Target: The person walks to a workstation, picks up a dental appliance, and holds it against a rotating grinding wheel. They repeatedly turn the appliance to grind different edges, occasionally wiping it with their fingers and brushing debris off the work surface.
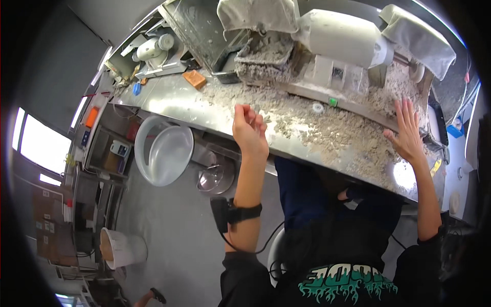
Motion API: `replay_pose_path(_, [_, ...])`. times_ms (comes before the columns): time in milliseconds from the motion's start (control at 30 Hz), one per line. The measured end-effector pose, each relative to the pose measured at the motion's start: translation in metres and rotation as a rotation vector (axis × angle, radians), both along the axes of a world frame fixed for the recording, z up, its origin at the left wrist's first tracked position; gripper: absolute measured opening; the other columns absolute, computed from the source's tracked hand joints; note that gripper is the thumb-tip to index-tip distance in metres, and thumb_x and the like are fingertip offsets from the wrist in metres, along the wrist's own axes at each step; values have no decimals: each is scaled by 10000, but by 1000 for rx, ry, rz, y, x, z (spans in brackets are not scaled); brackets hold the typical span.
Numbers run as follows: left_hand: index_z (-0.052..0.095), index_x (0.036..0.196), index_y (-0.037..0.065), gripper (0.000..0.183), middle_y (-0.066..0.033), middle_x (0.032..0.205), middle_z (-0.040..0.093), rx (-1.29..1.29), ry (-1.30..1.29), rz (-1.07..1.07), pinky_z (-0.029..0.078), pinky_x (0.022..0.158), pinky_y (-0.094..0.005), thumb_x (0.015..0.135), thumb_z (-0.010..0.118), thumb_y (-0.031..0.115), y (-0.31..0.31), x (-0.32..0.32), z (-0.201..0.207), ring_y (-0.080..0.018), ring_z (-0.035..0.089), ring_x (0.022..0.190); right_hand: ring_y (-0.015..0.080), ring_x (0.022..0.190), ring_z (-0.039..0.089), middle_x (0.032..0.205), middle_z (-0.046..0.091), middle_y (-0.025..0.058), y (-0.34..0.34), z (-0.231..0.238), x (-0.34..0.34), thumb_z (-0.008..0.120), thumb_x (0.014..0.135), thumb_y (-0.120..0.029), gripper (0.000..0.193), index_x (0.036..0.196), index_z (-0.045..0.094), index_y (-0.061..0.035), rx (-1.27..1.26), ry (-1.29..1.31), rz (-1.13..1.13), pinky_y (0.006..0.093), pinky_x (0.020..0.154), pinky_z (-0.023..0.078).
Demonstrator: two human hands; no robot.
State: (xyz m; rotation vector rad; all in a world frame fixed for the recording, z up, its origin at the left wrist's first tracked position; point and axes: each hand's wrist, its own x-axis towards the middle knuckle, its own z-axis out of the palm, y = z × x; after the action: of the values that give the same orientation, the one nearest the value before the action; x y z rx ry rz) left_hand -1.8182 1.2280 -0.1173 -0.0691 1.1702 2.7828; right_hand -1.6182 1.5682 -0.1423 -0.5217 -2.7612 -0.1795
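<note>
Black shirt (337, 250) fills the near foreground, and beyond it the left hand (250, 130) is over the front edge of the bench (158, 103), fingers loosely curled; whether they hold anything I cannot tell. The right hand (408, 135) is open and flat, fingers spread, near the base of the white motor (340, 40), contact unclear. Clumped grey dust (319, 130) covers the bench between the hands, around a white disc (318, 107).
</note>
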Motion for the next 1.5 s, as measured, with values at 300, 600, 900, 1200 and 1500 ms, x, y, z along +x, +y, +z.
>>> replay_pose_path(300, [479,860,135,154,60,653,398,5,-60,42,297,465,-236,900,493,283,36,-38,22,-69,390,552,356,1221,417,1288,477,157,-51,23,3,741,691,-105,388,1057,618,-69,-230,466,288,458,1017,333])
replay_pose_path(600, [591,810,13,355,-113,754,599,-696,-5,749,430,609,-369,887,438,324,28,-68,-1,-240,549,665,243,822,577,820,581,66,-245,66,-63,668,783,-303,256,880,618,-71,-614,245,1056,343,721,485])
replay_pose_path(900, [596,834,-46,442,-223,851,638,-1012,-87,793,440,751,-454,908,403,345,3,-59,-19,-390,589,814,257,738,599,775,580,80,-269,71,-85,594,773,-230,188,815,605,-47,-283,-200,1044,366,619,512])
replay_pose_path(1200, [580,825,-10,379,-184,847,641,-1498,117,665,471,687,-460,930,409,312,-11,-47,-46,-380,606,807,281,663,567,704,546,116,-275,33,-66,599,706,-160,140,670,554,-33,-558,250,1361,384,586,480])
replay_pose_path(1500, [517,741,143,69,-16,696,523,-2421,1231,770,469,487,-327,798,530,181,-28,-67,-62,-185,564,626,247,604,511,664,465,72,-291,6,-36,637,671,-107,157,688,489,-57,-827,439,1229,349,536,443])
